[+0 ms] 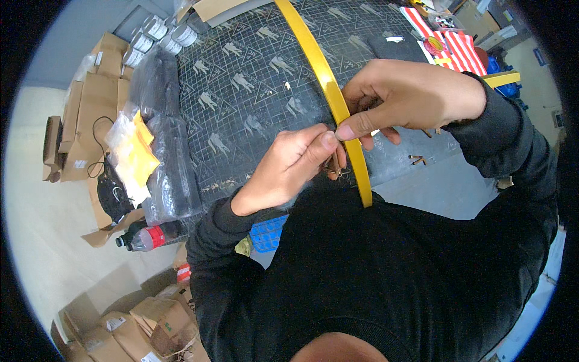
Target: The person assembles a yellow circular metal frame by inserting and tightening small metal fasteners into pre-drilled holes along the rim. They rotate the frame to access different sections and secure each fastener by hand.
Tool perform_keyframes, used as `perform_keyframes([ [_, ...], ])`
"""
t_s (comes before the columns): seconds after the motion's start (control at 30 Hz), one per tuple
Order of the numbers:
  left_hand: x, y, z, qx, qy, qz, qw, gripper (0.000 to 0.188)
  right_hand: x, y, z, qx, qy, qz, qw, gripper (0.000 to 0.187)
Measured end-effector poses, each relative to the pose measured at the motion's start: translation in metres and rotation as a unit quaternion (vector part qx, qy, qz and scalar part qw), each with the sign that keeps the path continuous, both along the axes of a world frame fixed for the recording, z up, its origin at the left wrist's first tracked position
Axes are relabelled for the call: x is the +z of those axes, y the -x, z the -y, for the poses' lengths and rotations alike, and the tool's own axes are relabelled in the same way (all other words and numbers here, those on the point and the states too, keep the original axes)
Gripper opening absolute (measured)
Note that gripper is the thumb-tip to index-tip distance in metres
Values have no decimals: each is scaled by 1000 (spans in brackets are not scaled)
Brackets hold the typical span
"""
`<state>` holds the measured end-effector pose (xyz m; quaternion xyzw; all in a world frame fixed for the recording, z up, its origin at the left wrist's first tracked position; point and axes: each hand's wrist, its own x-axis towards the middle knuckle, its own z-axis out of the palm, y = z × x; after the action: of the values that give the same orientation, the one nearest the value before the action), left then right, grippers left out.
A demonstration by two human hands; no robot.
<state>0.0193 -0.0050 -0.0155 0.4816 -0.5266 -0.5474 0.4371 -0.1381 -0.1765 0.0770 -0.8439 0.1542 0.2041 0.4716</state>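
Note:
A long, glossy yellow strip (pixel 329 87) runs from the far edge of the work surface toward my chest. My right hand (pixel 416 93) is closed on it, thumb pressed on top and fingers curled beneath. Left of the strip, my left hand (pixel 286 166) is closed, its thumb tip close to the right thumb at the strip's edge. Small copper-coloured metal pieces (pixel 333 164) stick out between the left fingers; their exact kind is unclear. More bent copper-coloured pieces (pixel 417 160) lie on the surface to the right.
The dark, grid-printed mat (pixel 241 114) carries plastic-wrapped black bundles (pixel 172 169) at its left. Cans (pixel 155 27) stand at the far left, and cardboard boxes (pixel 96 114) beyond the mat. Bottles (pixel 151 237) lie near left. Red-and-white striped material (pixel 464 51) lies far right.

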Motion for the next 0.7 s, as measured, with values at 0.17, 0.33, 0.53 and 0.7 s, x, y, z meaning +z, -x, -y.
perform_keyframes([
  [0.17, -10, 0, -6, -23, 74, 20, 997, 41, -2, -1, -3, 12, -24, 18, 999, 49],
  [0.33, -1, 10, -16, 17, -72, -123, 990, 42, -3, 1, -8, -4, -13, 19, 1000, 47],
  [0.53, -8, 14, -23, 24, -111, -227, 967, 37, -7, 2, -12, -15, -23, 36, 999, 44],
  [0.7, -16, 9, -30, 61, -188, -560, 805, 28, -7, 7, -15, -22, -34, 43, 998, 40],
])
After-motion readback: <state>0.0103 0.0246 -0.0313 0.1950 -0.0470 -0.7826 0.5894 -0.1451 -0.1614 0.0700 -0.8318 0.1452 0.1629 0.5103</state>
